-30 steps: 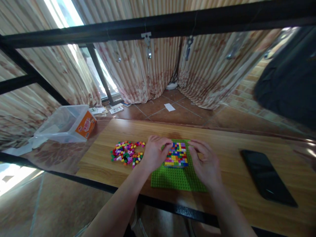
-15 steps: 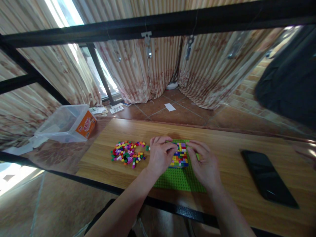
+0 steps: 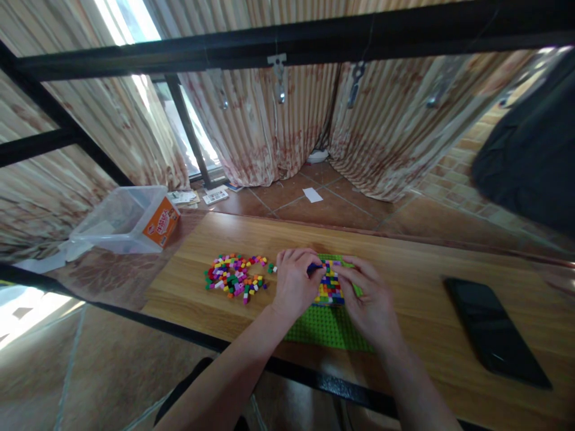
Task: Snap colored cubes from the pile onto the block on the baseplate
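A green baseplate (image 3: 320, 326) lies on the wooden table (image 3: 413, 287), with a block of many-coloured small bricks (image 3: 331, 290) built on its far half. My left hand (image 3: 294, 284) is curled, its thumb and fingers pinching a small dark blue brick (image 3: 313, 269) just above the block's left edge. My right hand (image 3: 371, 299) rests with bent fingers against the block's right side, fingertips close to the left hand's. A loose pile of coloured bricks (image 3: 234, 277) lies left of the plate.
A black phone (image 3: 494, 332) lies on the table at the right. A clear plastic tub with an orange label (image 3: 130, 220) stands at the far left. A black bar runs along the table's near edge. Curtains and tiled floor lie behind.
Both hands have drawn together over the brick block. The left hand now pinches a dark blue brick above it. The view has shifted slightly.
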`<state>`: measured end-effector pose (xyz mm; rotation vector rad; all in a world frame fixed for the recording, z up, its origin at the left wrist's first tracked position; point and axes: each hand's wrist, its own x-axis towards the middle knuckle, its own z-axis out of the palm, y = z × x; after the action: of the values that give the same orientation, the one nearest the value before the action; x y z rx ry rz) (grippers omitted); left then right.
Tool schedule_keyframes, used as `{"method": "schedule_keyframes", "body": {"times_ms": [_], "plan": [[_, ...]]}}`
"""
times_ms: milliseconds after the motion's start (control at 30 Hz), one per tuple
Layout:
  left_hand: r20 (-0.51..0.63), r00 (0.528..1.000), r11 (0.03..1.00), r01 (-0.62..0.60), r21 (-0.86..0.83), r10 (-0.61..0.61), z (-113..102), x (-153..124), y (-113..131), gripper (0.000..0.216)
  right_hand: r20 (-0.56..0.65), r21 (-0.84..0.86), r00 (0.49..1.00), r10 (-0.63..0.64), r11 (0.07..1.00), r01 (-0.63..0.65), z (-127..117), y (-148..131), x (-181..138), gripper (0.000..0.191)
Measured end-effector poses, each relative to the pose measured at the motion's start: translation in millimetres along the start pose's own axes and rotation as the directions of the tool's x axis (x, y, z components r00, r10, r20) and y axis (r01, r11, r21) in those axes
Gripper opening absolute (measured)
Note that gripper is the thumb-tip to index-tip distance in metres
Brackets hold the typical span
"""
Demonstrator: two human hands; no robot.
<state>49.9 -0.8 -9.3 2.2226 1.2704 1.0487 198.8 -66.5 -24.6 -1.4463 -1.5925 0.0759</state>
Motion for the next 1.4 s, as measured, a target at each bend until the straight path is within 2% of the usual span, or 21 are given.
{"method": "schedule_keyframes", "body": {"times_ms": [200, 367, 667, 833, 967, 1033, 1067, 1133, 1200, 1300, 1400], "plan": [[0.018, 1.000, 1.000, -0.001, 0.005, 0.001, -1, -1, 2, 0.008, 0.060, -0.106, 0.996, -0.062, 0.992, 0.068, 8, 4, -5, 0.031], [0.025, 1.000, 1.000, 0.002, 0.011, -0.003, 0, -2, 3, 0.008, 0.094, -0.146, 0.995, -0.043, 0.988, 0.056, 10, 7, -7, 0.031], [0.022, 0.999, 0.999, -0.034, 0.011, 0.033, 2, -5, 3, 0.007, 0.083, -0.185, 0.997, -0.003, 0.983, 0.019, 12, 6, -5, 0.029], [-0.001, 0.999, 0.999, -0.049, -0.019, 0.049, -13, 2, 1, 0.019, 0.072, -0.231, 0.997, -0.014, 0.972, 0.031, 14, 2, -6, 0.029], [-0.075, 0.997, 0.999, 0.029, -0.037, -0.032, -37, 16, -26, 0.027, 0.073, -0.272, 0.997, 0.011, 0.962, 0.009, 15, -1, -9, 0.029], [-0.007, 0.994, 0.994, 0.113, -0.008, -0.113, -50, 21, -45, 0.030, 0.077, -0.258, 0.997, 0.024, 0.966, -0.003, 15, 0, -10, 0.028], [0.078, 0.987, 0.990, 0.135, 0.031, -0.137, -56, 22, -53, 0.030, 0.076, -0.241, 0.997, 0.028, 0.970, -0.009, 16, 1, -11, 0.029], [0.241, 0.960, 0.987, 0.123, 0.103, -0.145, -65, 21, -65, 0.029, 0.069, -0.204, 0.997, 0.028, 0.979, -0.014, 16, 3, -13, 0.029], [0.337, 0.932, 0.982, 0.078, 0.173, -0.133, -70, 18, -70, 0.026, 0.049, -0.172, 0.999, 0.012, 0.985, -0.003, 16, 3, -13, 0.028], [0.364, 0.923, 0.961, 0.022, 0.276, -0.125, -69, 13, -66, 0.023, -0.007, -0.135, 1.000, -0.018, 0.991, 0.016, 12, -2, -10, 0.027], [0.361, 0.919, 0.927, 0.015, 0.375, -0.161, -65, 11, -58, 0.024, -0.072, -0.103, 0.997, -0.010, 0.995, 0.003, 8, -9, -7, 0.026]]}}
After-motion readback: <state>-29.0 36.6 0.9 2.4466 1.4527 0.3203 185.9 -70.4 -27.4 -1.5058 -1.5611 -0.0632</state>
